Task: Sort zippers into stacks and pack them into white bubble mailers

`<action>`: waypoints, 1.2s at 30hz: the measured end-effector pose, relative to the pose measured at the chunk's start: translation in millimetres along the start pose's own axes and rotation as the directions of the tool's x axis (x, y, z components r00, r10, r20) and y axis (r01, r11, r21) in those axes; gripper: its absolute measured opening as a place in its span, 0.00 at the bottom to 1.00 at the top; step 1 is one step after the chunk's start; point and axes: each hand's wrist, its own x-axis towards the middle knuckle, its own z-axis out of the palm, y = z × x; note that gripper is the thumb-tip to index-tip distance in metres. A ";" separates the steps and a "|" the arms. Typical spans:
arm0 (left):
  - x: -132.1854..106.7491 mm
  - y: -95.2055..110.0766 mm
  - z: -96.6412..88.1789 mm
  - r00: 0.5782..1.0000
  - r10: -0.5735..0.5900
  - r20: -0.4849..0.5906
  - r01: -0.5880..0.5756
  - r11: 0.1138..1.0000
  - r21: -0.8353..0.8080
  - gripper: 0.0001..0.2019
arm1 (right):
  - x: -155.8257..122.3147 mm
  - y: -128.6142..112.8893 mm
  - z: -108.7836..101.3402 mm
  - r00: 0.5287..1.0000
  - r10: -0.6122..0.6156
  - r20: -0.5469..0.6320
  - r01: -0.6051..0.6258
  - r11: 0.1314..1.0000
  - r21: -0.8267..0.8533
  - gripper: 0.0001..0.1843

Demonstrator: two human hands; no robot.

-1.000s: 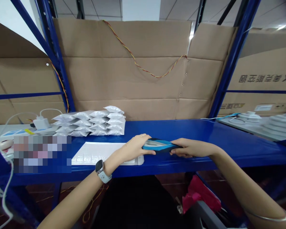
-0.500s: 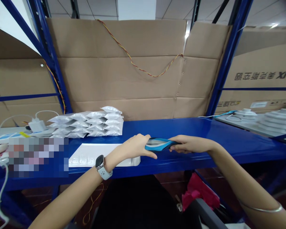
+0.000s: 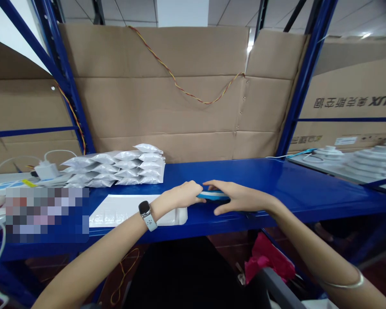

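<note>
A slim blue item with a whitish stripe (image 3: pixel 214 195) is just above the front part of the blue table; it looks like a flat pouch, but its exact kind is unclear. My left hand (image 3: pixel 187 194), a watch at its wrist, is closed on the item's left end. At its right end is my right hand (image 3: pixel 236 197), thumb and fingers spread apart, covering that end from view. Whether the right palm touches the item cannot be made out. Under my left forearm lies a white plastic mailer (image 3: pixel 116 210), flat on the table.
Several silvery-white packets (image 3: pixel 125 165) are stacked at the back left. Left of them sit a white plug adapter (image 3: pixel 47 171) and cables. A cardboard wall (image 3: pixel 167 111) closes off the back. White round parts (image 3: pixel 373 163) are piled at the right. The table's front edge (image 3: pixel 212 227) is near me.
My right hand has spread its fingers and shifted left over the item. The item has turned, so its grey-white opening no longer shows. My left hand has closed up more.
</note>
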 end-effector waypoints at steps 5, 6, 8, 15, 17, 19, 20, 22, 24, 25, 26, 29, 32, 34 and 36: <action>1.1 1.0 -2.3 1.000 -0.012 0.010 0.013 1.000 -0.016 0.14 | 20.7 -7.3 29.5 0.989 0.012 -0.150 0.002 0.996 0.093 0.25; 1.0 0.3 -2.7 1.000 -0.005 0.012 0.005 1.000 -0.021 0.13 | 23.0 -5.7 35.6 0.984 0.023 -0.176 -0.013 0.998 0.056 0.24; 1.1 -2.4 -2.6 1.000 0.006 0.011 -0.006 0.999 -0.032 0.14 | 25.6 -2.0 46.4 0.975 0.023 -0.220 -0.038 0.997 -0.062 0.22; -0.5 -17.2 -9.9 0.987 0.160 -0.019 -0.162 0.976 -0.146 0.25 | 25.3 3.8 62.7 0.940 -0.151 -0.304 0.039 0.937 -0.346 0.15; -2.4 -20.4 -15.9 0.986 0.167 -0.014 -0.165 0.958 -0.233 0.24 | 25.0 3.2 63.9 0.929 -0.150 -0.339 0.020 0.933 -0.358 0.13; -3.5 -22.6 -20.2 0.988 0.151 -0.032 -0.154 0.944 -0.291 0.22 | 24.8 2.1 65.0 0.919 -0.132 -0.371 -0.019 0.926 -0.377 0.13; -3.4 -23.4 -21.2 0.988 0.147 -0.057 -0.157 0.941 -0.300 0.21 | 24.6 1.5 65.7 0.916 -0.123 -0.383 -0.039 0.920 -0.389 0.12; -2.3 -24.5 -21.0 0.982 0.151 -0.112 -0.178 0.936 -0.303 0.19 | 24.0 0.8 67.2 0.912 -0.103 -0.396 -0.075 0.909 -0.410 0.12; -0.8 -25.1 -19.1 0.979 0.150 -0.138 -0.187 0.927 -0.324 0.18 | 23.2 0.8 68.7 0.918 -0.082 -0.388 -0.101 0.898 -0.429 0.12; -0.2 -25.4 -18.1 0.980 0.146 -0.137 -0.185 0.921 -0.343 0.18 | 22.8 1.0 69.3 0.922 -0.079 -0.379 -0.107 0.889 -0.445 0.12; -0.1 -25.6 -17.3 0.982 0.141 -0.127 -0.178 0.914 -0.365 0.18 | 22.5 1.4 69.9 0.927 -0.079 -0.368 -0.109 0.879 -0.464 0.13; -3.2 -26.8 -16.6 0.991 0.123 -0.056 -0.135 0.880 -0.456 0.19 | 21.9 2.2 71.1 0.937 -0.091 -0.337 -0.101 0.854 -0.511 0.15; -12.0 -28.3 -17.5 0.991 0.113 0.075 -0.040 0.775 -0.631 0.23 | 21.8 1.3 71.3 0.938 -0.099 -0.333 -0.097 0.845 -0.525 0.17; -19.3 -28.4 -17.7 0.980 0.119 0.157 0.038 0.668 -0.743 0.24 | 21.5 -0.8 70.9 0.936 -0.094 -0.339 -0.108 0.839 -0.533 0.17; -25.2 -27.5 -17.0 0.971 0.113 0.213 0.108 0.586 -0.803 0.24 | 20.8 -3.7 70.1 0.938 -0.083 -0.336 -0.121 0.831 -0.543 0.18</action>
